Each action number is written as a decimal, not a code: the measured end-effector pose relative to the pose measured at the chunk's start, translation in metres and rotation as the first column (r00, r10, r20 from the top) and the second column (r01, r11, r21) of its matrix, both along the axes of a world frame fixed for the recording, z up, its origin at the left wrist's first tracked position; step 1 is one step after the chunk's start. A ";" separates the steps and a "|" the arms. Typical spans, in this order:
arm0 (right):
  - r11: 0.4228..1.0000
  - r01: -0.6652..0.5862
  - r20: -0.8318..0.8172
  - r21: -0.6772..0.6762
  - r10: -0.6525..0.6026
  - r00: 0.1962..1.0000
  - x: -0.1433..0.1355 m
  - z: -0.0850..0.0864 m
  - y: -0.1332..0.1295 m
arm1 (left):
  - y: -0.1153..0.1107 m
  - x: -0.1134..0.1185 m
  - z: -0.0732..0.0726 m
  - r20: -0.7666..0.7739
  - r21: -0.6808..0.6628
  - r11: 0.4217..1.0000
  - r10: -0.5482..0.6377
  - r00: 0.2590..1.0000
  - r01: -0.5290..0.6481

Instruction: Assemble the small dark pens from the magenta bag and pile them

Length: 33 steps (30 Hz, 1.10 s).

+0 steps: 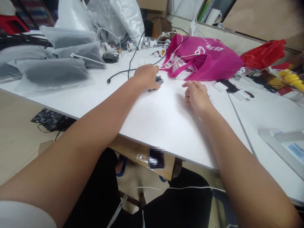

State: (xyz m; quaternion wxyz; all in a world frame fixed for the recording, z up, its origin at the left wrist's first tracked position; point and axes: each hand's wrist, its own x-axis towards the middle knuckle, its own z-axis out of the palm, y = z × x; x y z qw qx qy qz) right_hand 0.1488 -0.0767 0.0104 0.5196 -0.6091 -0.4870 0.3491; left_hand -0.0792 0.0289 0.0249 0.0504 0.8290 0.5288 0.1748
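My left hand (147, 76) reaches to the middle of the white table (152, 117). Its fingers and thumb close round a small bundle of grey, shiny pieces (160, 81), mostly covered by the hand; their kind does not show clearly. My right hand (197, 96) is just above the table, to the right of that bundle and in front of the pink bag (213, 63). Its index finger points left and the other fingers curl in. Whatever may lie inside the curl is hidden. A black cable with a plug (108, 81) lies left of my left hand.
Frosted zip bags (55, 72) with dark contents lie at the left. Behind them stand clear plastic bags (128, 19) and white lamp holders (130, 46). Small white boxes (220, 86), a red bag (266, 53) and a grey-white tray (273, 139) are at the right.
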 end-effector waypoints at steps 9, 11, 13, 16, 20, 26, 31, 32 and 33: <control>0.998 0.029 -0.095 -0.058 -0.034 0.995 -0.003 0.002 0.000 | -0.008 0.006 0.005 0.029 0.050 0.998 -0.037 0.999 0.036; 0.997 0.036 -0.139 -0.069 -0.045 0.989 -0.004 0.004 0.001 | -0.009 0.012 0.003 0.176 0.142 0.985 -0.125 0.976 0.100; 0.995 0.060 -0.203 -0.079 -0.075 0.976 -0.004 0.007 0.002 | -0.014 0.021 0.001 0.316 0.211 0.955 -0.270 0.910 0.210; 0.990 0.104 -0.316 -0.093 -0.129 0.940 -0.003 0.012 0.004 | -0.029 0.038 -0.006 0.374 0.220 0.889 -0.457 0.807 0.401; 0.995 0.078 -0.487 -0.068 -0.101 0.868 -0.001 0.011 0.006 | -0.048 0.055 -0.015 0.381 0.188 0.837 -0.545 0.747 0.514; 0.990 -0.035 -0.678 -0.137 -0.068 0.732 -0.001 0.006 0.010 | -0.047 0.065 -0.026 0.416 0.196 0.821 -0.565 0.712 0.537; 0.989 -0.068 -0.749 -0.131 -0.054 0.660 -0.007 0.009 0.006 | -0.042 0.070 -0.028 0.513 0.199 0.862 -0.498 0.700 0.467; 0.987 -0.082 -0.750 -0.137 -0.049 0.660 -0.009 0.010 0.005 | -0.042 0.071 -0.028 0.528 0.199 0.867 -0.488 0.695 0.458; 0.984 -0.096 -0.748 -0.152 -0.051 0.662 -0.011 0.011 0.003 | -0.043 0.071 -0.026 0.544 0.196 0.876 -0.471 0.694 0.441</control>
